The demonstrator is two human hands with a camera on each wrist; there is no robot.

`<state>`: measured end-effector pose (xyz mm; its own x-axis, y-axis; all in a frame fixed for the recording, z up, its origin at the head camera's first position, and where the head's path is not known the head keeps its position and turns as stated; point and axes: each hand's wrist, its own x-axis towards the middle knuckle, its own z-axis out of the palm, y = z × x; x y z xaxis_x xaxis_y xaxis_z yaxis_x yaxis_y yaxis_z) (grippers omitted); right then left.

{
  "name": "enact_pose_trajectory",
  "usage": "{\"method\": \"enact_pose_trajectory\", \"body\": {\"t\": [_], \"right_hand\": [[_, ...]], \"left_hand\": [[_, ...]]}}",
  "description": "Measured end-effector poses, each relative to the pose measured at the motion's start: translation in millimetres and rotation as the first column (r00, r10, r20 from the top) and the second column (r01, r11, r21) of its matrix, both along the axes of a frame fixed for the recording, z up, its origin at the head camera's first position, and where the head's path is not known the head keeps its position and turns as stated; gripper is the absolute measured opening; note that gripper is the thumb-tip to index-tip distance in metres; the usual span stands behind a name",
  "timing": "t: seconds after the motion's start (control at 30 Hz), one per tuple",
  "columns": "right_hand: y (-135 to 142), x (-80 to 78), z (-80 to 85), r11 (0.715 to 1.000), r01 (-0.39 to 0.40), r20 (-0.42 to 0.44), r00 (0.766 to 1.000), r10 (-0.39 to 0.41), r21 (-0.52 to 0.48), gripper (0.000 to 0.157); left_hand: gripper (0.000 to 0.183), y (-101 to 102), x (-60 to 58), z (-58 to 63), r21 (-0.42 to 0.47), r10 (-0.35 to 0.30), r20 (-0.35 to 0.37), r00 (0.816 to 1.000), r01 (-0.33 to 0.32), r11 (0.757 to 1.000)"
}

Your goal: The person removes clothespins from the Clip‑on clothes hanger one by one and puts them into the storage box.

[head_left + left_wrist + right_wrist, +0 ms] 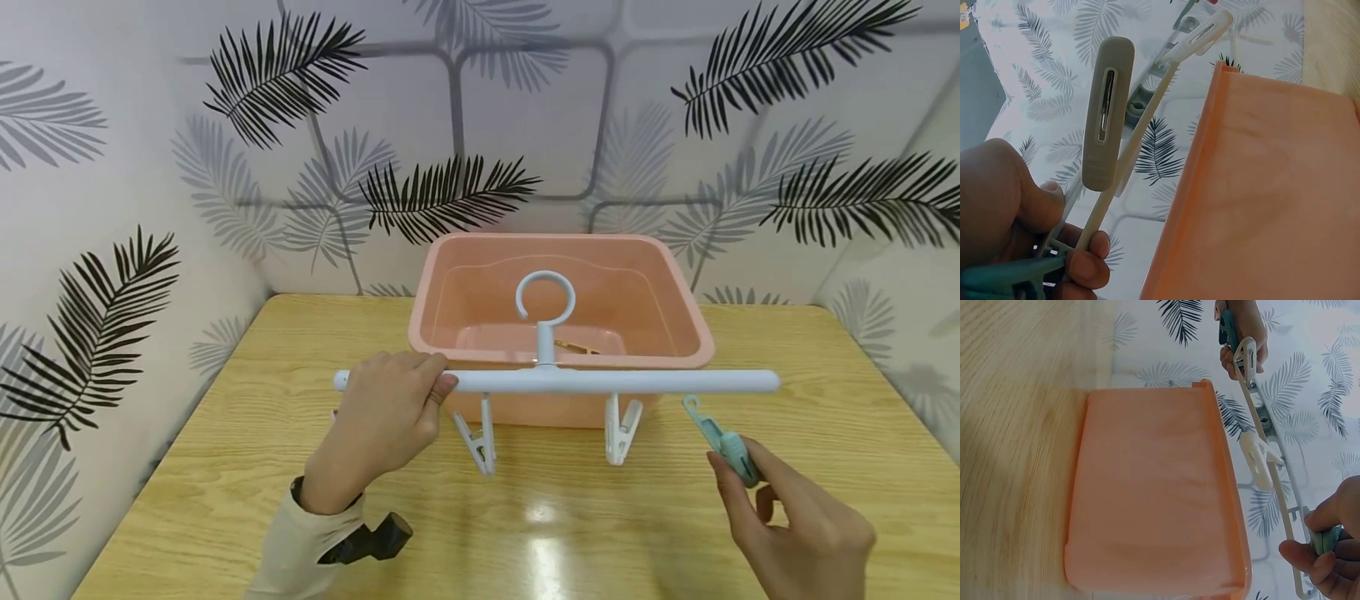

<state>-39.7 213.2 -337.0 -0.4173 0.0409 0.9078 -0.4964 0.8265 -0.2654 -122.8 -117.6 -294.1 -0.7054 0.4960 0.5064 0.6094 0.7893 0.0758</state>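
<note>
1. The left hand (pixel 386 417) grasps the clip hanger (pixel 558 381) by its left end alone, fingers curled over the bar, holding it level above the wooden table (pixel 225 467), just in front of the pink tub (pixel 561 321) that sits toward the table's far edge. Held so far from its middle, the bar could tip down on the right if the grip loosens.

2. The right hand (pixel 795 525) pinches a teal clip (pixel 723 437) between thumb and fingertips, just below the bar's right end and above the table's near right part. The pinch looks to be on the clip's smooth body; a squeeze off-centre could make it spring out and drop to the table.

3. The clip's small hook end is near the bar but apart from it. If the bar sways, the two could miss each other.

4. Two white clips (pixel 480 437) hang under the bar and swing freely; a jolt could knock them against the tub's near wall.

5. The hanger's ring hook (pixel 545 297) stands over the tub's rim and could catch on it if the bar dips.
</note>
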Motion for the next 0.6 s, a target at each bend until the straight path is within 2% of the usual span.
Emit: {"method": "enact_pose_trajectory", "body": {"t": [0.3,0.6], "right_hand": [[7.0,-1.9,-6.3,1.000,-0.009,0.074,0.997,0.008,0.015,0.059],[5.0,-0.7,-2.0,0.998,-0.034,0.063,0.998,0.031,0.053,0.057]], "left_hand": [[0.036,-2.0,1.5,1.9,-0.005,-0.004,-0.022,1.000,0.004,1.000],[0.035,-5.9,3.1,1.9,-0.017,0.009,-0.013,1.000,-0.009,1.000]]}}
